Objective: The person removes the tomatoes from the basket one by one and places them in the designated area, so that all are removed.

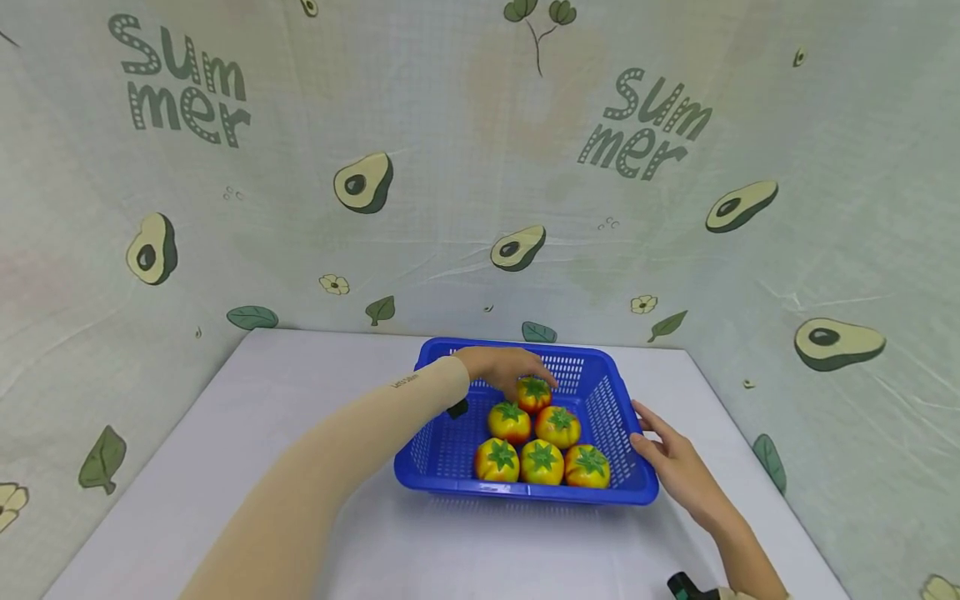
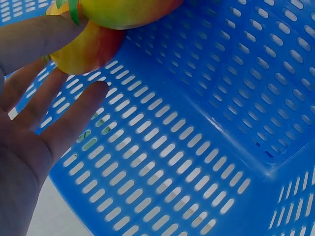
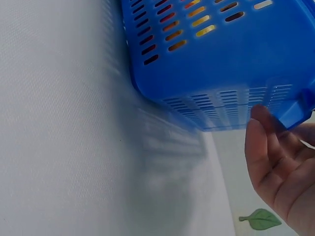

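A blue plastic basket (image 1: 525, 492) holds several yellow-red tomatoes with green star-shaped tops. Three make up the near row, two lie behind them, and one tomato (image 1: 534, 395) is farthest back. My left hand (image 1: 504, 367) reaches over the basket from the left, thumb and fingers around that farthest tomato. In the left wrist view, the thumb (image 2: 44, 38) overlaps a tomato (image 2: 91, 51), while one finger extends apart from it. My right hand (image 1: 678, 467) holds the basket's right rim, its fingers (image 3: 258, 147) at the rim's underside in the right wrist view.
The basket sits on a white table (image 1: 300, 400). A pale cloth (image 1: 450, 108) printed with avocados and leaves rises behind the table and at both sides. Bare perforated floor (image 2: 142, 162) shows in the basket's left part.
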A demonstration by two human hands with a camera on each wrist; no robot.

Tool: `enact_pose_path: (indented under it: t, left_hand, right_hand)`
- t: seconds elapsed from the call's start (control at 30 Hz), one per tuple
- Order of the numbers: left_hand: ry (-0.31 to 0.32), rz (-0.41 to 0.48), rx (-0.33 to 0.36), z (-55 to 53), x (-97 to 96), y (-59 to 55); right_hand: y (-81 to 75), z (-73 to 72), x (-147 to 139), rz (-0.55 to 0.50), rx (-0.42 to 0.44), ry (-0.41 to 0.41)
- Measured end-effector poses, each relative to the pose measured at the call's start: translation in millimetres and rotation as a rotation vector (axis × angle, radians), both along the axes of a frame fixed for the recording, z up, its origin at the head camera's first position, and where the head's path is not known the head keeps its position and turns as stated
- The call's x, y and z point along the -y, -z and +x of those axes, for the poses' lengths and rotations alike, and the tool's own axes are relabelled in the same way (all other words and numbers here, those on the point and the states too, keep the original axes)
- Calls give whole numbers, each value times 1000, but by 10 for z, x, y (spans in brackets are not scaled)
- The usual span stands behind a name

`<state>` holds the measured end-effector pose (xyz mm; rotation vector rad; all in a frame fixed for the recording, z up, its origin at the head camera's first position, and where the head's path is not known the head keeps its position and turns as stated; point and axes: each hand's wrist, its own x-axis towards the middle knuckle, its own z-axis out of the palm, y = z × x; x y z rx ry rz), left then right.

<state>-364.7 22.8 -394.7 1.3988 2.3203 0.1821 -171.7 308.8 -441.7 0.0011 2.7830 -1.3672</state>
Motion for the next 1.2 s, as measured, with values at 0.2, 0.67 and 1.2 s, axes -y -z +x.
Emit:
enact_pose_path:
  t: [0.2, 0.67, 1.2]
  left_hand:
    - [18, -14, -37, 12, -19, 6]
    - [18, 8, -85, 36, -8, 50]
    - [-12, 30, -66, 54, -2, -6]
  right_hand:
    - [0, -17, -26, 50, -4, -13]
    - [-14, -21, -35, 69, -16, -25]
    - [-13, -17, -39, 50, -32, -37]
